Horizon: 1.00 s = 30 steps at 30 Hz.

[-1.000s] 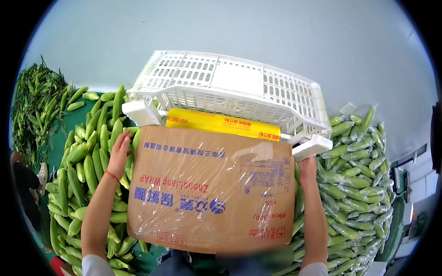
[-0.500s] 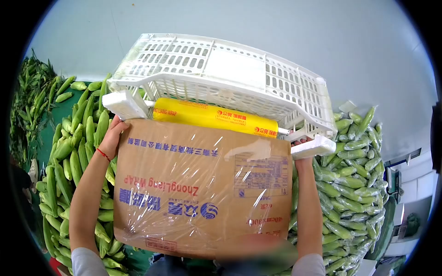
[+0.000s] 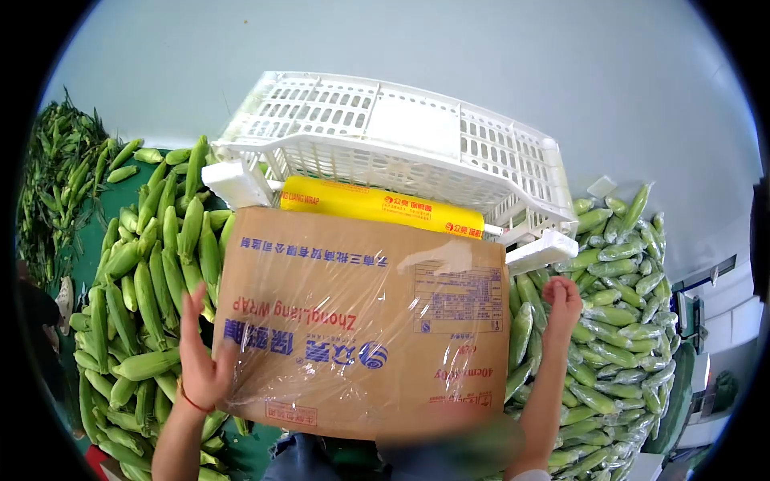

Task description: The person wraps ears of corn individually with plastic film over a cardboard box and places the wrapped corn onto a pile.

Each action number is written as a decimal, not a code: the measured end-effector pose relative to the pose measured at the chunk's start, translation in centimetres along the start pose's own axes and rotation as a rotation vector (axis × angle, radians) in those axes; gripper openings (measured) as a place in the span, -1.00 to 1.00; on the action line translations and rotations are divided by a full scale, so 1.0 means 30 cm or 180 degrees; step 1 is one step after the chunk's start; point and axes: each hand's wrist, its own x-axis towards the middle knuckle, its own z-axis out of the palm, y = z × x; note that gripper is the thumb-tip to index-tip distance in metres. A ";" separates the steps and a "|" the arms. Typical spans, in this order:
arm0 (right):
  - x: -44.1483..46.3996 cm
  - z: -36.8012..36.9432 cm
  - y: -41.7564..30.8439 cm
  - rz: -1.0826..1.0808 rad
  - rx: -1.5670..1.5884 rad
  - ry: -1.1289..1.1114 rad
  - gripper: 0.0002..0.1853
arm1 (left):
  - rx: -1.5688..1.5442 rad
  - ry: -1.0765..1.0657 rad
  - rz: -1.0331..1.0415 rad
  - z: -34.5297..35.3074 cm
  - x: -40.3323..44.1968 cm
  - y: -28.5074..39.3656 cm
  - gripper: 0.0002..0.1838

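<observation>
Carton (image 3: 409, 337) at the centre of the frame, printed face toward the camera, creased clear film (image 3: 377, 264) across it. Just above, a yellow roll (image 3: 385, 207) on a rod (image 3: 494, 230), between a white left block (image 3: 237, 184) and a white right block (image 3: 543, 252). Left hand (image 3: 204, 365) at the lower left, beside the carton's left edge: fingers extended, thumb blurred, nothing in its hold; touching the carton or not, cannot tell. Right hand (image 3: 564, 309) right of centre, just below the right block and apart from the carton: fingers loosely half-curled, seemingly holding nothing. Just changed: half a second ago, left hand up by the left block, right hand at the right block; now both lower and clear of the blocks. Meaning, by judgement: both hands free, with carton and roll left in the same arrangement, apparently steady unheld. Farther out, behind the roll, a white crate (image 3: 417, 128); bare corn (image 3: 148, 365) at left, wrapped corn (image 3: 618, 313) at right, a leafy heap (image 3: 60, 176) at the upper left.
</observation>
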 end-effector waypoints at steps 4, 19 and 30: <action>-0.043 -0.005 -0.286 -0.0478 -0.2689 -0.1988 -0.74 | 0.0558 -0.0463 0.0145 -0.065 -0.121 0.075 -0.21; -0.426 -0.022 -0.387 -0.1430 -0.3851 -0.2662 -0.78 | -0.0206 -0.0833 -0.0469 -0.106 -0.246 0.130 -0.09; -0.671 0.239 -0.230 -0.1288 -0.2263 -0.1697 -0.75 | 0.0785 -0.0945 -0.1060 0.375 0.511 -0.135 -0.31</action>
